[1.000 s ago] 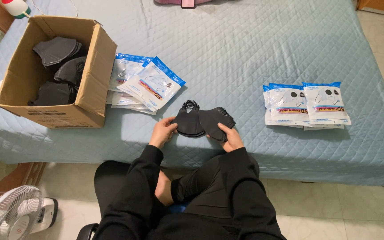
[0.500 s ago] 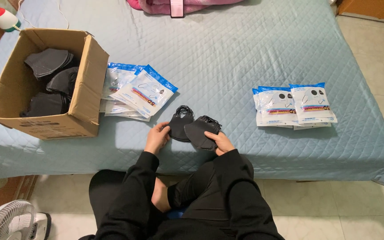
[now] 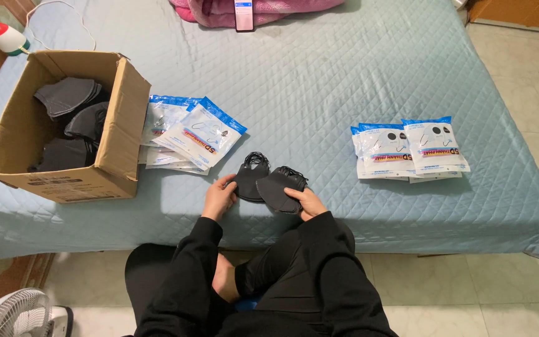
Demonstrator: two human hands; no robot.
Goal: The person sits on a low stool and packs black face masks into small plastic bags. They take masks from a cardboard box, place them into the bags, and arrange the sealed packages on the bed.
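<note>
A wide bed with a quilted pale blue cover (image 3: 319, 93) is filling most of the frame. At the upper left an open brown cardboard box (image 3: 116, 134) is sitting on it, holding loose dark grey folded masks (image 3: 70, 125). Just right of the box a fanned pile of white and blue flat plastic packets (image 3: 188, 134) is lying, and a second, neater pile of the same packets (image 3: 410, 150) is resting well apart at the right of the frame. Along the top edge a pink bundle of cloth (image 3: 269, 9) is lying with a dark phone (image 3: 244, 12) on it. A white fan (image 3: 10, 315) is standing at the lower left corner, on the floor.

At the lower middle, near the bed's edge, two black folded cloth face masks (image 3: 269, 181) are lying side by side and partly overlapping. The left hand (image 3: 218, 196) is curling loosely around the left mask's edge; the right hand (image 3: 305, 201) is pinching the right mask's lower edge, fingers closed on it.

The masks are looking light, soft and limp, with thin ear loops bunching at their upper ends, so they would likely flop if lifted by a corner. Taking hold along the folded spine or the flat body seems safest, since the loops could snag.
</note>
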